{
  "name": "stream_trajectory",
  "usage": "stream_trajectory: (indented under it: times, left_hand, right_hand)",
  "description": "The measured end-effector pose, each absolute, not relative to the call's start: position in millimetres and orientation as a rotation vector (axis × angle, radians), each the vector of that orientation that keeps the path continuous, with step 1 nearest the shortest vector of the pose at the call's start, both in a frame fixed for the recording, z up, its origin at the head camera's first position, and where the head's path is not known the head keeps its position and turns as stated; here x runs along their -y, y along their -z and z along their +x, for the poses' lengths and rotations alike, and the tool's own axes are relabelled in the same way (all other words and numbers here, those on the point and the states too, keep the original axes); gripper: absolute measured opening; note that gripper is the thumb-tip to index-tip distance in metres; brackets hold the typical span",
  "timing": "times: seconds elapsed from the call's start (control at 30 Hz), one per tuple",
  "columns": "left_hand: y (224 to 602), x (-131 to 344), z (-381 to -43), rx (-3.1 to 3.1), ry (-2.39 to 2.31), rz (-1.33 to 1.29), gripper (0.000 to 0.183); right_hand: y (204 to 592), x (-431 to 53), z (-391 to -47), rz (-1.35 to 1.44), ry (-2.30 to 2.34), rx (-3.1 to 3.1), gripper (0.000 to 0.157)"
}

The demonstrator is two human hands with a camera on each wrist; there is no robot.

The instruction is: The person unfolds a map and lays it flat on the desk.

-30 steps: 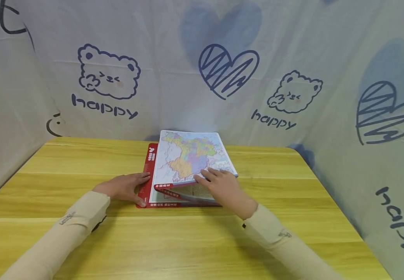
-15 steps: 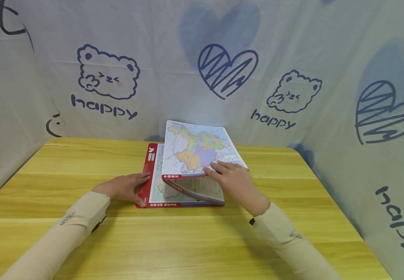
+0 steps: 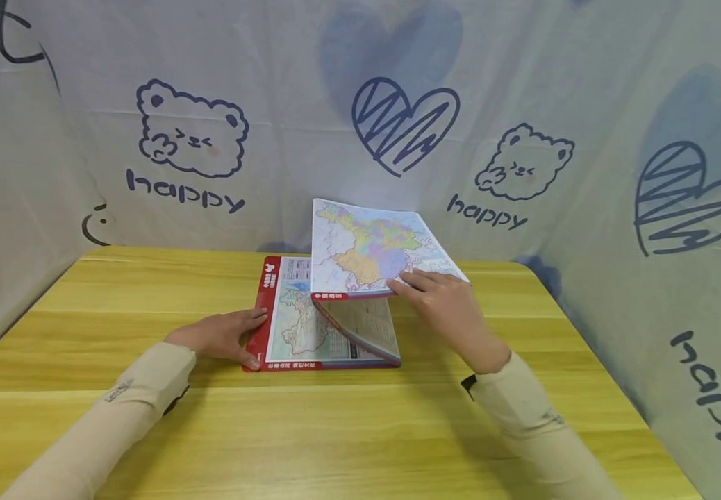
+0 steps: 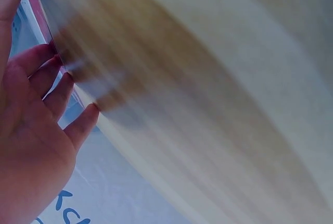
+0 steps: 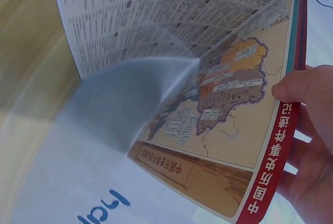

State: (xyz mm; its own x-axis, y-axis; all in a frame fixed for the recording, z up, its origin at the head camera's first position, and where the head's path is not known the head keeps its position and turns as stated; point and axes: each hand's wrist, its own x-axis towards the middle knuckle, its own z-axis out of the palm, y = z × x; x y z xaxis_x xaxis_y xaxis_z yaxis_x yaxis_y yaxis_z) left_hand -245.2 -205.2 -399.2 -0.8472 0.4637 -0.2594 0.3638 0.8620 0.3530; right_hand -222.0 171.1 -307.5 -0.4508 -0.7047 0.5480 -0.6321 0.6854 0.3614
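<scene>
1. Since the earlier frame, the right hand [image 3: 451,305] has drawn the raised leaf [image 3: 376,253] of the folded map [image 3: 294,326] toward two o'clock.
2. Its narrow grip pinches the leaf's edge.
3. At the map's nine o'clock, the left hand, fingers spread, apparently touches the red border [image 3: 262,305].
4. The map's base lies on the worktop [image 3: 348,437].

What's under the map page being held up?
Under the map page: a slanting panel, then a flat map. The panel hides much of the flat map's right side.
</scene>
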Motion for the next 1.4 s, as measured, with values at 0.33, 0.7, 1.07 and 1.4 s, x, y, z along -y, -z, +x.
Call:
stream_trajectory:
  times: [0.33, 0.7, 1.07, 1.4]
  left_hand:
    - [399.8, 205.7, -246.7, -2.699, -0.414, 0.625, 0.105]
    - [402.8, 206.9, -248.9, -2.696, -0.424, 0.616, 0.106]
    - [402.0, 206.3, -249.4, -2.693, -0.442, 0.618, 0.106]
    - [403.4, 209.2, -248.6, -2.696, -0.428, 0.64, 0.105]
  right_hand:
    - [294.8, -190.4, -225.3, 0.998, 0.073, 2.138, 0.033]
    - [283.5, -212.0, -222.4, 0.923, -0.001, 2.157, 0.037]
    - [273.8, -235.8, -217.1, 0.848, -0.021, 2.106, 0.034]
    - [263.3, -256.5, -210.2, 0.79, -0.019, 2.182, 0.039]
